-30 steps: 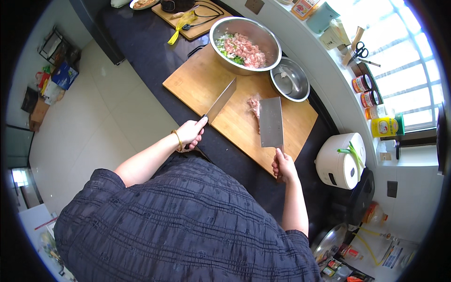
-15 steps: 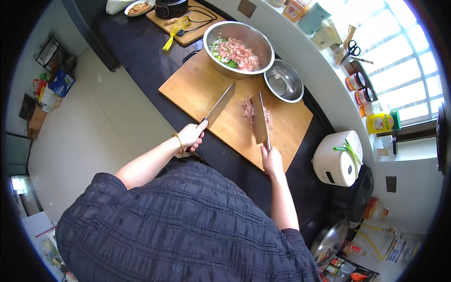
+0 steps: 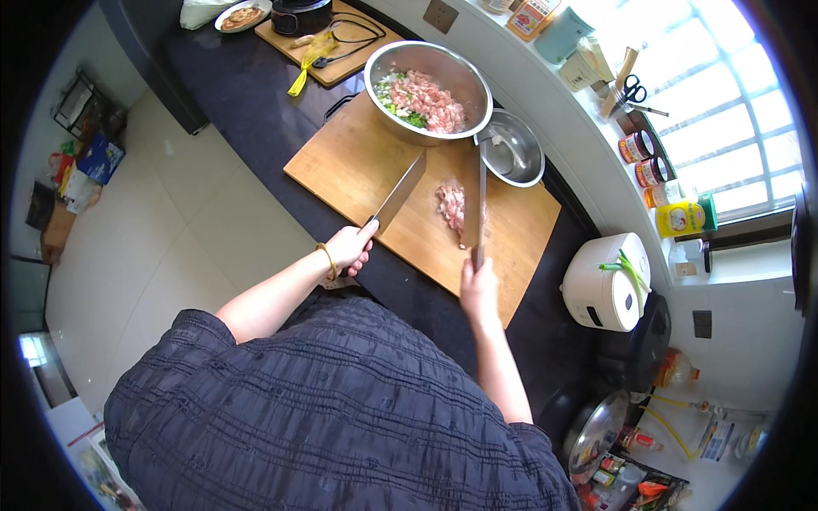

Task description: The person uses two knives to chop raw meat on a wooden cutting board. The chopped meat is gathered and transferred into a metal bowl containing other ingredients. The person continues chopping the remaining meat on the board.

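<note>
My left hand is closed round the handle of a cleaver, whose blade slants over the near left part of a wooden cutting board. In my right hand is a second cleaver, its blade seen almost edge-on above a small heap of chopped raw meat. Whether that blade touches the meat I cannot tell. At the board's far edge a large steel bowl holds minced meat and chopped green onion. Beside it is a smaller steel bowl with a little pale residue.
A white rice cooker with green onion on its lid stands right of the board. Farther back, another board bears a black pot and a cord. Jars and scissors line the windowsill. A glass lid lies lower right.
My right hand has shifted slightly left and its cleaver has risen and turned edge-on, showing more of the meat heap. The left cleaver has stayed nearly still; the whole view has shifted slightly.
</note>
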A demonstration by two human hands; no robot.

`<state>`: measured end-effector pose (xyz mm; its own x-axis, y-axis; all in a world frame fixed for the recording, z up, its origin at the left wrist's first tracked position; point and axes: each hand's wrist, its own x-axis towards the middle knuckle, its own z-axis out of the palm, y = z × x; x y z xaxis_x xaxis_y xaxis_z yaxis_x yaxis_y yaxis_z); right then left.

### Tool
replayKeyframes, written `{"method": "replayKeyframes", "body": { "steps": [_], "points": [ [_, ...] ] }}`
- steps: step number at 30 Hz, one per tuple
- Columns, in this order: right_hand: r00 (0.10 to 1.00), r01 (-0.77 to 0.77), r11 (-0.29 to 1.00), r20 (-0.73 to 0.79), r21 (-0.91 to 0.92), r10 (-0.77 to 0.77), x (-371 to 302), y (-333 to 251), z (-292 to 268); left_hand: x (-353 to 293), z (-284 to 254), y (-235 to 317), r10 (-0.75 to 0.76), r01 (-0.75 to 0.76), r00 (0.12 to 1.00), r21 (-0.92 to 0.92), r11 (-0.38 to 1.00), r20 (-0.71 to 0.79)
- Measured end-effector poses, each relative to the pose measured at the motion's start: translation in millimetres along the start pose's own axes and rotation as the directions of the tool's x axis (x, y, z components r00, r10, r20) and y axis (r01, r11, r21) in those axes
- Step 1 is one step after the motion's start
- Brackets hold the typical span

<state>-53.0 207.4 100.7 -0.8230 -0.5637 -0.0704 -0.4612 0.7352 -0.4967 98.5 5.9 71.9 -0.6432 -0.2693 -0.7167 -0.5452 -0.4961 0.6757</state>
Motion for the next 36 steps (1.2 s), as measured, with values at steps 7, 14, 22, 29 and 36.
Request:
{"method": "replayKeyframes", "body": {
  "steps": [7, 14, 22, 29, 36],
  "points": [
    [0.994, -0.083, 0.995, 0.075, 0.053, 0.079, -6, -10, 1, 5, -5, 3, -0.017, 0.017, 1.0, 0.018, 1.0, 0.01],
    [0.995, -0.047, 0.997, 0.091, -0.053, 0.051, -1, 4, -17, 11, -9, 8, -0.015, 0.011, 0.997, 0.048, 0.999, 0.075],
    [0.965, -0.248, 0.967, 0.069, -0.056, 0.251, -14, 45, 22, 11, -5, 14, -0.017, 0.012, 0.997, 0.066, 0.998, 0.082],
    [0.955, 0.072, 0.996, -0.291, 0.057, -0.053, -14, 14, 1, 13, -6, 12, -0.021, 0.016, 0.997, 0.064, 0.998, 0.076],
    [0.97, -0.233, 0.966, 0.091, 0.11, 0.223, -4, -14, -30, 15, -8, 12, -0.025, 0.019, 0.998, 0.08, 0.997, 0.064]
  ]
}}
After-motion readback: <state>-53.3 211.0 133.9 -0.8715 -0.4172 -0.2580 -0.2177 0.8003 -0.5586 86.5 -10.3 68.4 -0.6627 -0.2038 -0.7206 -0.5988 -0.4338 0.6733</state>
